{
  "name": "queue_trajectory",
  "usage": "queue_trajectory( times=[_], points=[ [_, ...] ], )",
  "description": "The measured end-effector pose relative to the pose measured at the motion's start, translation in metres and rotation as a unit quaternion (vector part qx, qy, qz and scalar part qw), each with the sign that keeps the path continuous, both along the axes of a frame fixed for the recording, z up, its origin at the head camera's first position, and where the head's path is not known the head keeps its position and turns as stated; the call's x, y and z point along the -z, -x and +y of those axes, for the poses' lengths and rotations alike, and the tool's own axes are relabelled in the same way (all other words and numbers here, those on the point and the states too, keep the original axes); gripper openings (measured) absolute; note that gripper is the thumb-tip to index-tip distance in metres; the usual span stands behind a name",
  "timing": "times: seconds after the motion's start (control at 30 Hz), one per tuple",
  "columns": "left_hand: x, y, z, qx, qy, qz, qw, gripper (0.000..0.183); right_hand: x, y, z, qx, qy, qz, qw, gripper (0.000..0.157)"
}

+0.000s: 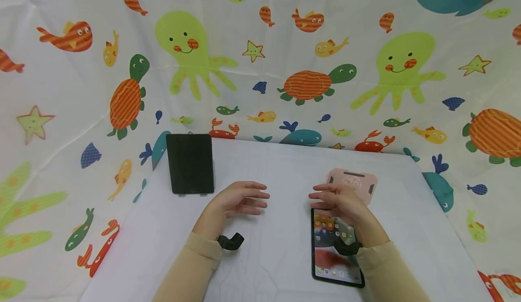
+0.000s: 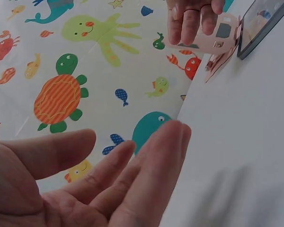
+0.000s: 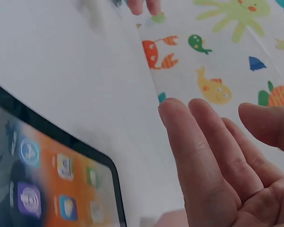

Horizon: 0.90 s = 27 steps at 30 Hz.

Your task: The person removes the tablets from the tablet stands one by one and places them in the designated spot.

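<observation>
While your fingers (image 3: 199, 161) are nearly straight and slightly spread, thumbs (image 2: 61, 151) clear, your left hand (image 1: 240, 198) and right hand (image 1: 341, 205) point inward, well apart; the right overlaps the lit tablet (image 1: 333, 265), pink case (image 1: 358, 182) just beyond, dark tablet (image 1: 190, 164) left of your left; beige sleeves (image 1: 191, 268) angle in from the near side.

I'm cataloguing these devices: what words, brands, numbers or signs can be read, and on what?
No text is readable.
Lit tablet: app icons, one with a circled, A-like sign; labels too small or blurred.
Pink case: pale emblem, too small to read.
Dark tablet: none visible.
</observation>
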<state>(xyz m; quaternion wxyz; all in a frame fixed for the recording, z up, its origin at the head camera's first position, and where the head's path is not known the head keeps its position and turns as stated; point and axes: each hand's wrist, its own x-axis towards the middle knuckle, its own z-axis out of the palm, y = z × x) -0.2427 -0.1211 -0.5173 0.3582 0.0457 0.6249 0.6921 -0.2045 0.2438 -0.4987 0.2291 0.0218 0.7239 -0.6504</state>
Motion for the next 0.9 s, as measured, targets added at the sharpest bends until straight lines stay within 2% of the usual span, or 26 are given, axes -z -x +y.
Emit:
queue_trajectory(
  times=[0.27, 0.53, 0.9],
  points=[
    [-0.003, -0.002, -0.026, -0.016, 0.015, 0.016, 0.9996, 0.052, 0.002, 0.006, -0.019, -0.010, 0.014, 0.000, 1.000, 0.056],
    [-0.008, -0.005, -0.047, -0.035, 0.022, 0.025, 0.9988, 0.052, 0.000, 0.012, -0.037, -0.002, 0.047, -0.017, 0.999, 0.059],
    [-0.016, -0.004, -0.070, -0.054, 0.020, 0.033, 0.9978, 0.051, -0.007, 0.021, -0.056, -0.014, 0.048, -0.018, 0.999, 0.049]
  ],
)
